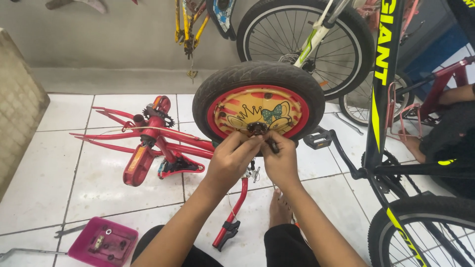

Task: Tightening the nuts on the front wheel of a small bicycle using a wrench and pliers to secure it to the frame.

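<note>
Head view looks down on a small wheel [258, 106] with a black tyre and a red and yellow disc bearing a crown and bow, standing upright on the white tile floor [99, 188] in the middle of the scene. Its dark hub [257, 128] sits at the low centre of the disc, and both hands meet right there. The left hand [231, 160] comes up from the near side, its fingers [250, 143] bunched and pinched against the hub's near edge. The right hand [282, 160] lies just beside it, touching it, fingers curled shut around a small dark part [273, 146] just below and right of the hub; what that part is cannot be told.

Left of the wheel, a red bicycle frame [158, 138] lies flat on the tiles, its chainring [161, 116] toward the far side, and one red tube [237, 202] runs near, under the left forearm. A bare foot [279, 210] rests on the floor below the hands. At near left a pink tray [103, 242] holds small metal parts, with a spanner [69, 230] just beside it. On the right a black and yellow bicycle [383, 99] stands close, its pedal [316, 140] near the wheel's right edge. Another person's foot [413, 147] shows at far right, behind that bicycle.
</note>
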